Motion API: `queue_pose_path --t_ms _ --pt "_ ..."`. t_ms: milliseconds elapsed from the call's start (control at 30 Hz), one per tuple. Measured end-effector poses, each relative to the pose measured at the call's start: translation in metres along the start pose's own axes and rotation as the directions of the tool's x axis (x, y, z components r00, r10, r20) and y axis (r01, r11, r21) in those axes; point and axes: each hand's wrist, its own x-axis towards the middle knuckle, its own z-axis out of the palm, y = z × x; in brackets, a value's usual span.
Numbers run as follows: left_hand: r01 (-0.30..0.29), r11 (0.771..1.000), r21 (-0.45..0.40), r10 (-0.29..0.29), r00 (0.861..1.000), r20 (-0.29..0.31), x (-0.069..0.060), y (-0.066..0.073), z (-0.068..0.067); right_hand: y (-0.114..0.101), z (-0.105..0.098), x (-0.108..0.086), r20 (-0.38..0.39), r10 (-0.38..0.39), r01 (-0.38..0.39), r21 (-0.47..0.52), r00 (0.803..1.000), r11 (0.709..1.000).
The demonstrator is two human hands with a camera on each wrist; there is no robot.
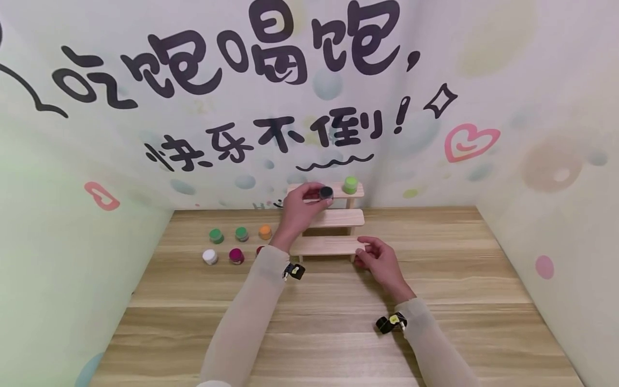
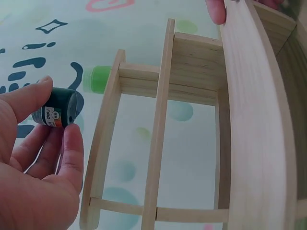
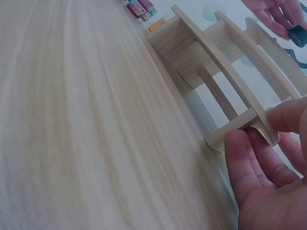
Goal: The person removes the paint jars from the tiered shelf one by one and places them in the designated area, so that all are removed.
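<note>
My left hand (image 1: 299, 214) pinches a small dark green paint jar (image 2: 58, 106) between thumb and fingers, with part of its label showing. In the head view the dark jar (image 1: 326, 193) is at the height of the top step of a three-step wooden display stand (image 1: 329, 245). A light green paint jar (image 1: 350, 185) stands on that top step, to the right of my left hand. My right hand (image 1: 384, 264) grips the right end of the stand's lowest step, its thumb and fingers around the board (image 3: 261, 122).
Left of the stand, several paint jars sit on the wood-grain table in two rows: green (image 1: 216, 235), another green (image 1: 242, 234), orange (image 1: 265, 231), white (image 1: 210, 257), magenta (image 1: 236, 256) and a partly hidden red one (image 1: 260, 250). A printed wall (image 1: 232, 185) rises close behind the stand.
</note>
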Motion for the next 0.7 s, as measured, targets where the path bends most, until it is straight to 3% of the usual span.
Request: queue_pose_path --t_ms 400,700 --pt "0.003 1.000 0.002 -0.003 1.000 0.011 -0.028 -0.005 -0.028 -0.002 0.001 -0.003 0.001 0.008 -0.008 -0.020 1.000 1.000" --pt "0.002 1.000 -0.021 -0.002 1.000 -0.001 -0.049 -0.007 -0.057 0.001 0.001 -0.001 0.000 0.002 -0.002 -0.025 1.000 1.000"
